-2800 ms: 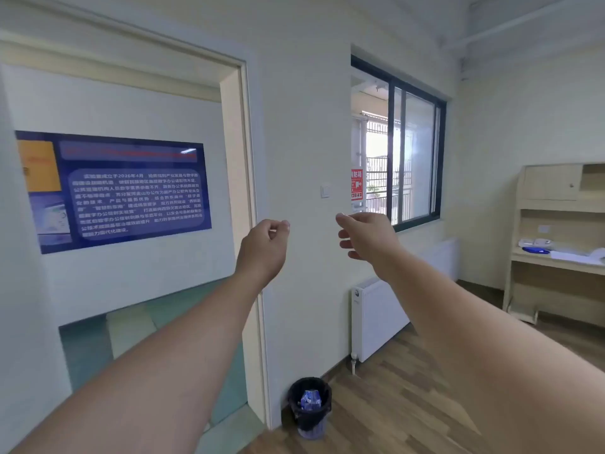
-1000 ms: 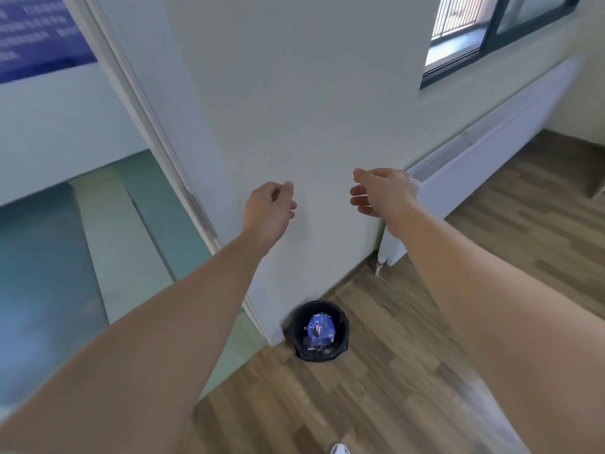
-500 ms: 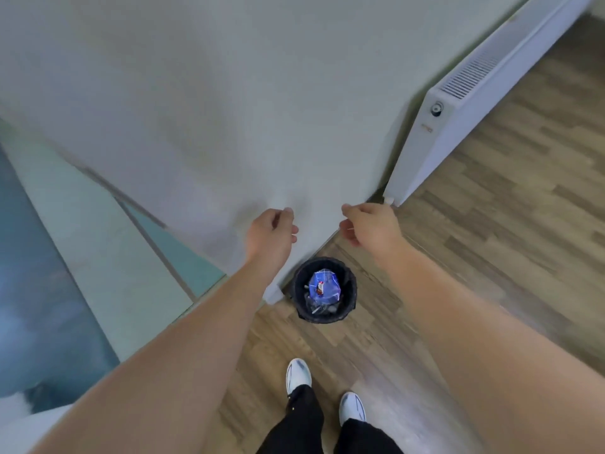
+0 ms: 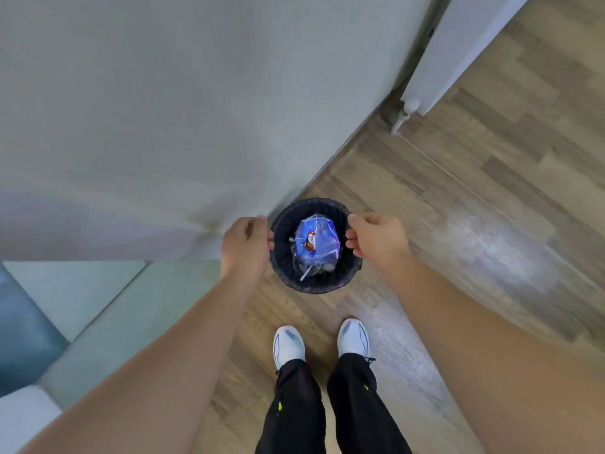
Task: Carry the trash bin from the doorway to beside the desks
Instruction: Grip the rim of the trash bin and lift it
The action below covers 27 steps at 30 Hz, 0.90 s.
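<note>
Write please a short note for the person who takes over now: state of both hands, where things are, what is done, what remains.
Left hand: curled at the left rim of the trash bin, grip not confirmed.
Right hand: curled at the right rim, same.
Bin: on the wooden floor by the wall corner at the doorway, a blue bag inside.
Done: reach.
Left: grasp, lift, carry to beside the desks.

A pale grey wall [image 4: 163,109] fills the upper left. It meets a wooden plank floor [image 4: 474,208] along a diagonal line. A white radiator [image 4: 458,44] hangs at the upper right. Beyond the wall's end, at lower left, lies a greenish-blue floor [image 4: 98,306]. Soft light shines on the planks.
</note>
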{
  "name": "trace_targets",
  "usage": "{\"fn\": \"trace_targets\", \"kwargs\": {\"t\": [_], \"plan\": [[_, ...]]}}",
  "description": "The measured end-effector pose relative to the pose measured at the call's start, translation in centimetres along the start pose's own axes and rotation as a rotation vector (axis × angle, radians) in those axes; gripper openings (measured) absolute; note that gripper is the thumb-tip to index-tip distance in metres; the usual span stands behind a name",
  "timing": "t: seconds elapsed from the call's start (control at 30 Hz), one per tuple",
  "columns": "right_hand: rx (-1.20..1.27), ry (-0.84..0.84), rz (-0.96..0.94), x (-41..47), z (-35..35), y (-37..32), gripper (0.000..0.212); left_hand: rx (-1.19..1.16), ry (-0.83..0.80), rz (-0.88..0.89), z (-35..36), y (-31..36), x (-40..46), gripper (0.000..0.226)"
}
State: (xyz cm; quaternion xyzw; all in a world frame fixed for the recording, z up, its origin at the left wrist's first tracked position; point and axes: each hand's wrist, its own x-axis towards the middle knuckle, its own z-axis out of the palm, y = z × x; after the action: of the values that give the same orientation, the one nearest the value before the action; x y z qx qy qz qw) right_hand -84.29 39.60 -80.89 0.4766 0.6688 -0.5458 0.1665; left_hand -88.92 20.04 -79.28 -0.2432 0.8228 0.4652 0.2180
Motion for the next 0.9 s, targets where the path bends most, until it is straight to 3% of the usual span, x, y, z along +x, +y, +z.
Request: {"fn": "trace_targets", "kwargs": {"t": [0.2, 0.3, 0.4, 0.47, 0.63, 0.9], "plan": [[-0.046, 0.110, 0.082, 10.1, 3.3, 9.4, 0.030, 0.172, 0.010, -0.050, 6.0, -10.1, 7.8, 0.031], [-0.086, 0.177, 0.084, 13.5, 4.5, 12.8, 0.023, 0.238, 0.071, -0.080, 8.1, -13.7, 10.4, 0.031], [-0.114, 0.230, 0.084, 15.5, 5.6, 15.4, 0.036, 0.255, 0.095, -0.089, 9.5, -16.1, 12.3, 0.039], [-0.129, 0.224, 0.061, 16.3, 6.3, 16.7, 0.030, 0.271, 0.063, -0.082, 10.1, -17.3, 13.2, 0.037], [-0.122, 0.239, 0.028, 17.5, 7.3, 17.5, 0.026, 0.271, 0.059, -0.071, 11.2, -18.1, 14.6, 0.026], [-0.078, 0.254, 0.056, 14.6, 4.0, 14.1, 0.028, 0.247, 0.038, -0.021, 9.3, -13.8, 12.6, 0.036]]}}
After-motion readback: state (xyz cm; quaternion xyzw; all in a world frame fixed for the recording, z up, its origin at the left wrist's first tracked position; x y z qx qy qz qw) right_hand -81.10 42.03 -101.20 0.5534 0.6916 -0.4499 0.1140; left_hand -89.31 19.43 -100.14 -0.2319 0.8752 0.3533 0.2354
